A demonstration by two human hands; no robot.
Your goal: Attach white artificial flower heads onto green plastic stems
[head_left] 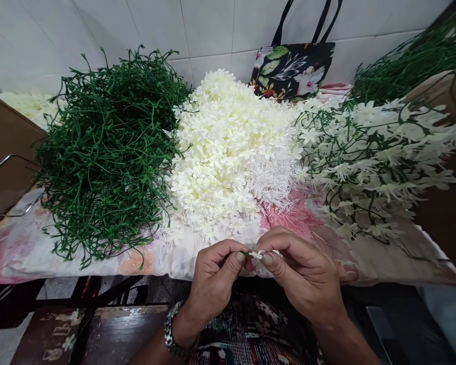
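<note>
My left hand (pixel 215 276) and my right hand (pixel 302 271) meet at the near edge of the table, fingertips pinched together. Between them sits a small white artificial flower (pixel 257 254) with a bit of green stem showing at the left fingertips. Both hands grip this piece. A metal watch (pixel 172 332) is on my left wrist. Right behind the hands lies a big heap of loose white flowers (pixel 228 157). To its left is a mound of bare green plastic stems (pixel 106 152). On the right lie assembled stems with white flowers (pixel 368 157).
A floral cloth (pixel 34 253) covers the table. A black flowered tote bag (pixel 292 68) leans on the white tiled wall behind. More green stems (pixel 410 61) lie at the far right, over a brown box (pixel 448 91). A dark bench (pixel 99 334) stands below the table.
</note>
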